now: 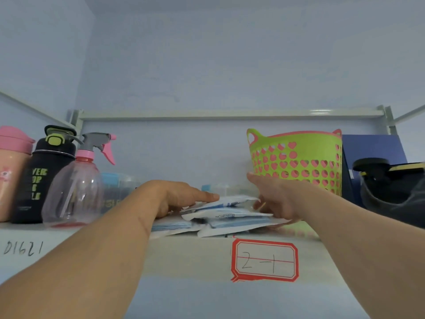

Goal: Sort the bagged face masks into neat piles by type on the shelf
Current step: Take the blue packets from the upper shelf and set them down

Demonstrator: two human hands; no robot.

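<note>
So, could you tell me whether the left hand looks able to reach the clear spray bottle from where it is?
Probably yes: the left hand rests on the mask bags, and the spray bottle stands just beside its forearm with nothing between.

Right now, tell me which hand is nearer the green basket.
Right. The right hand sits just in front of the green basket, at its base; the left hand lies well to its left, on the bagged masks.

On the shelf (195, 252) stood three bottles (46, 171), one green basket (296, 157), one red-bordered label (264, 260), and several bagged masks (227, 215), uncountable.
</note>
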